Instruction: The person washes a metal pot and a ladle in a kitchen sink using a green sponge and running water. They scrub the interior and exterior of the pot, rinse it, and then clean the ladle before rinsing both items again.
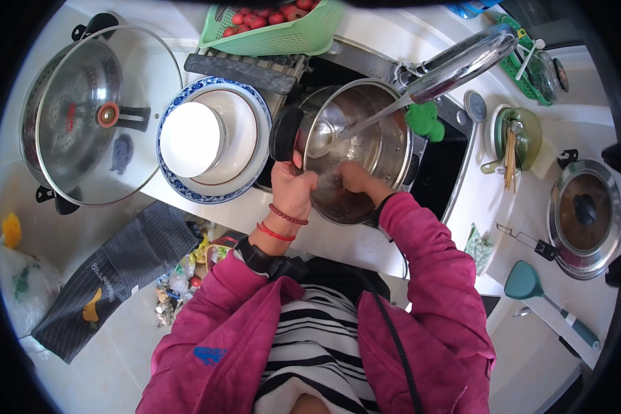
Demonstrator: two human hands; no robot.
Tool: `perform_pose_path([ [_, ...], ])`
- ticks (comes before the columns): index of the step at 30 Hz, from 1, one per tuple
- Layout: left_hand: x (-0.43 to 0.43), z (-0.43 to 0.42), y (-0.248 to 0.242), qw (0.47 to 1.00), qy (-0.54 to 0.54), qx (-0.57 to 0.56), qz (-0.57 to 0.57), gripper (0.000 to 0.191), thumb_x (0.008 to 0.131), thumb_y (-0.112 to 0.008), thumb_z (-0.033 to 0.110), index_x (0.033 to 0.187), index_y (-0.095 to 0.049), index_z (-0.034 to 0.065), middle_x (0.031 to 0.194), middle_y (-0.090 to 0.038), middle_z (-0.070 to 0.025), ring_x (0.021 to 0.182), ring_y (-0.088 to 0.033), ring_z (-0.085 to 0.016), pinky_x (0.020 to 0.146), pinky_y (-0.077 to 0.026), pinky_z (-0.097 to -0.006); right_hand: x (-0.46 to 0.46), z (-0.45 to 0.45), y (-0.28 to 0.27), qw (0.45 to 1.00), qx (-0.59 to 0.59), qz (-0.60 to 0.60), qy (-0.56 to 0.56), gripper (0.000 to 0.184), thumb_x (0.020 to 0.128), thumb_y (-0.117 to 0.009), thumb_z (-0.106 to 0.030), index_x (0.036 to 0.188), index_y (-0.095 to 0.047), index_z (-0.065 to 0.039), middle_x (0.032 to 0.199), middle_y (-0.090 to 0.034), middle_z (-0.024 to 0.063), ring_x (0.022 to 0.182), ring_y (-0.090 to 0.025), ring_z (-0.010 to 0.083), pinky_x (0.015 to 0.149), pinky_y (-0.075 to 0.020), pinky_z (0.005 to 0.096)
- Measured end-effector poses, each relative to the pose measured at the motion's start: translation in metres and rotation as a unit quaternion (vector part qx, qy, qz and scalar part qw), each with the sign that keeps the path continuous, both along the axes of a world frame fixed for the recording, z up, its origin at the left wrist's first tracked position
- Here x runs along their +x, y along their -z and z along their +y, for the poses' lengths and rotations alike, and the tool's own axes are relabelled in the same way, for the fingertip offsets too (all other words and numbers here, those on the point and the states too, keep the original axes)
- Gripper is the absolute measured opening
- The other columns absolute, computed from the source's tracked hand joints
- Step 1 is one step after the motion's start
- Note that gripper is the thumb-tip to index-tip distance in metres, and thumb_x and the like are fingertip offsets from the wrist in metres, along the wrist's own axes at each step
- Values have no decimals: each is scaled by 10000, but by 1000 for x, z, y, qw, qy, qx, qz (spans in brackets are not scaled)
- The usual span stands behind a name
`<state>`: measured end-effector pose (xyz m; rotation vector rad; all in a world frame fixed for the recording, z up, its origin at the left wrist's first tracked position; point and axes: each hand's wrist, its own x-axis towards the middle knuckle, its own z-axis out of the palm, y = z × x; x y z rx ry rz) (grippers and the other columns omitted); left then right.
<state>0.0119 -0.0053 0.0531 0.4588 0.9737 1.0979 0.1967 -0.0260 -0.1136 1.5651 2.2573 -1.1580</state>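
A deep stainless steel pot stands tilted over the dark sink, under a chrome faucet whose stream of water runs into it. My left hand grips the pot's near left rim beside its black handle, the thumb along the edge. Inside the pot is my right hand, close to the inner wall; its fingers are partly hidden by splashing water, and whether they hold anything cannot be seen. A green scrubber or cloth lies beyond the pot's right rim.
Left of the pot, a white bowl sits in stacked dishes, beside a large glass lid over a steamer pan. A green basket of red fruit stands behind. At right are a lidded pot, a turquoise spatula and chopsticks.
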Motion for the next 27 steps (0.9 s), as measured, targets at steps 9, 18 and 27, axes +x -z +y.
perform_pose_path([
  [9, -2, 3, 1, 1000, 3, 5, 17, 258, 526, -416, -193, 639, -395, 37, 1399, -333, -54, 770, -505, -77, 458, -315, -192, -15, 12, -6, 970, 133, 89, 181, 385, 678, -497, 19, 1063, -502, 21, 1067, -518, 179, 1082, -441, 366, 911, -373, 409],
  [18, -2, 1, 4, 999, 18, 37, 8, 269, 518, -419, -191, 642, -368, 43, 1407, -319, -69, 869, -516, -100, 479, -332, -189, -12, 15, 3, 944, 181, 131, 243, 519, 681, -492, 18, 1190, -401, -25, 1149, -470, 182, 1089, -438, 351, 924, -365, 400],
  [27, -2, 0, -5, 999, 29, 21, 15, 303, 521, -436, -187, 623, -313, 70, 1409, -310, -91, 1154, -437, -157, 501, -356, -182, -13, 22, 2, 972, 58, 71, 216, 532, 693, -526, -35, 1205, -379, -50, 1138, -487, 191, 1070, -448, 366, 911, -367, 435],
])
